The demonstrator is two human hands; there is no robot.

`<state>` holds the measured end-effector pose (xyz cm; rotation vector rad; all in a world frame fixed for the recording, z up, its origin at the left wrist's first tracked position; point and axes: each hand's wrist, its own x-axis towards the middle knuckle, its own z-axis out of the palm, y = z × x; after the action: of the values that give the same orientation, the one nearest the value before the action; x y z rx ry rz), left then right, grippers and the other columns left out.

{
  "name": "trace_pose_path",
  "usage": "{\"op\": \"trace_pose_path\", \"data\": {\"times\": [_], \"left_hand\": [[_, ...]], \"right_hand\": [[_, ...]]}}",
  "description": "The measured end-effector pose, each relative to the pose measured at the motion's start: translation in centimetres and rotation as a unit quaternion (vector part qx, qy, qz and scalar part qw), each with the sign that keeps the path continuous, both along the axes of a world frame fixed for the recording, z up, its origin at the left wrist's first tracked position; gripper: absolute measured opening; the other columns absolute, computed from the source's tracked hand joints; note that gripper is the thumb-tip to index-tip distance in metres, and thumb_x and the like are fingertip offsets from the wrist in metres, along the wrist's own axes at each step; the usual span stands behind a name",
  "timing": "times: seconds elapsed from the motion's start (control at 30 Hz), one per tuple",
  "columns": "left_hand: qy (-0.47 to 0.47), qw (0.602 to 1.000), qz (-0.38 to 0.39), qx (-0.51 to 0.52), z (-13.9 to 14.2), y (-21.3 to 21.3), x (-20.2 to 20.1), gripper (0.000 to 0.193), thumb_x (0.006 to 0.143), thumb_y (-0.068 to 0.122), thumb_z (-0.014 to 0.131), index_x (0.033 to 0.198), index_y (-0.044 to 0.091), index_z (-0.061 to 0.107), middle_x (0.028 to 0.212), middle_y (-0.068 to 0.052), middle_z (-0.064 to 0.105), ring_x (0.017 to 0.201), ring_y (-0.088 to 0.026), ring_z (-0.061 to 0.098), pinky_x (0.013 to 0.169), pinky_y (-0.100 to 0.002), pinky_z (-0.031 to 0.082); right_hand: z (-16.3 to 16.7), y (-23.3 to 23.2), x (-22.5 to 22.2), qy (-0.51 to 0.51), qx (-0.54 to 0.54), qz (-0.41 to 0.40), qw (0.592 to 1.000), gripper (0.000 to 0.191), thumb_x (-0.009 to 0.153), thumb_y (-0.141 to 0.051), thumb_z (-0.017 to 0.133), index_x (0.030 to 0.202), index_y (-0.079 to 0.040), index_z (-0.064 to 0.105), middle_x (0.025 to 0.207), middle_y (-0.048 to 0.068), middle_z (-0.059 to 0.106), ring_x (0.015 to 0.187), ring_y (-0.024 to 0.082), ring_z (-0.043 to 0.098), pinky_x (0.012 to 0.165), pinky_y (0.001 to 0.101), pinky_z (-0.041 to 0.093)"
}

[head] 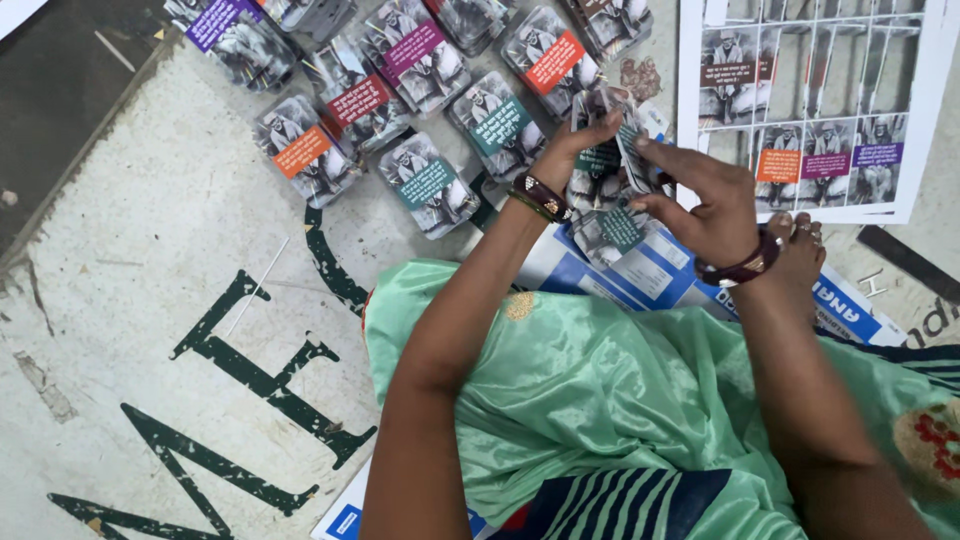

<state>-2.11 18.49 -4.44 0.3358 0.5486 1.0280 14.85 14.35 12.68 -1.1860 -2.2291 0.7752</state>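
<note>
Both hands pinch cards: my left hand [580, 140] closed on a small stack [598, 150], my right hand [705, 195] gripping one card [632, 155] beside it.

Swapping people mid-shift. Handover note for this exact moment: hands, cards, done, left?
Left hand: holds a small bunch of picture cards from behind.
Right hand: pinches one card at the front of that bunch.
Done: stacks of cards lie in rows on the floor, coloured labels up.
Left: the printed sheet beside the right hand has cards in its lower rows and empty slots above. More cards rest on the blue-and-white paper.
</note>
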Motion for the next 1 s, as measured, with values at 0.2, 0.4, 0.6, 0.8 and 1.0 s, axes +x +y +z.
{"op": "trace_pose_path", "data": {"times": [0.2,0.4,0.6,0.8,1.0], "left_hand": [[0.077,0.996,-0.030,0.025,-1.2,-0.3,-0.3,0.047,0.096,0.031,0.074,0.132,0.002,0.061,0.116,-0.006,0.069,0.106,-0.015,0.068,0.092,-0.032,0.054],[0.026,0.986,-0.069,0.151,-0.3,-0.3,-1.4,0.050,0.108,0.034,0.065,0.143,-0.001,0.058,0.129,-0.008,0.065,0.122,-0.016,0.062,0.110,-0.032,0.047],[-0.052,0.982,-0.110,0.147,0.9,-0.5,-1.9,0.059,0.106,0.037,0.066,0.148,-0.001,0.051,0.132,-0.012,0.066,0.123,-0.021,0.064,0.110,-0.037,0.051],[-0.093,0.975,-0.138,0.147,1.4,-0.5,-2.4,0.065,0.106,0.040,0.065,0.153,-0.001,0.046,0.140,-0.012,0.063,0.128,-0.020,0.063,0.113,-0.038,0.050],[-0.063,0.972,-0.137,0.181,1.2,-0.3,-2.7,0.066,0.107,0.041,0.063,0.154,-0.002,0.046,0.145,-0.011,0.060,0.132,-0.020,0.061,0.117,-0.037,0.049]], "right_hand": [[1.3,2.1,1.3,0.023,-0.104,0.089,0.990,0.049,0.087,-0.013,0.079,0.134,-0.010,0.068,0.135,0.015,0.067,0.115,0.027,0.069,0.097,0.0339,0.056],[2.1,3.2,1.8,0.062,-0.207,0.078,0.973,0.042,0.091,-0.010,0.074,0.133,-0.009,0.070,0.125,0.010,0.072,0.108,0.021,0.071,0.091,0.0322,0.056],[3.1,3.0,1.6,0.068,-0.196,0.099,0.973,0.040,0.091,-0.010,0.075,0.130,-0.007,0.070,0.124,0.013,0.072,0.107,0.022,0.072,0.089,0.0328,0.056],[4.2,2.6,0.7,0.032,-0.170,0.095,0.980,0.039,0.091,-0.015,0.075,0.129,-0.009,0.071,0.121,0.012,0.073,0.103,0.024,0.074,0.088,0.0346,0.057],[4.7,2.5,0.3,0.023,-0.156,0.097,0.983,0.037,0.092,-0.020,0.075,0.128,-0.010,0.071,0.120,0.011,0.073,0.103,0.025,0.074,0.087,0.0356,0.057]]}}
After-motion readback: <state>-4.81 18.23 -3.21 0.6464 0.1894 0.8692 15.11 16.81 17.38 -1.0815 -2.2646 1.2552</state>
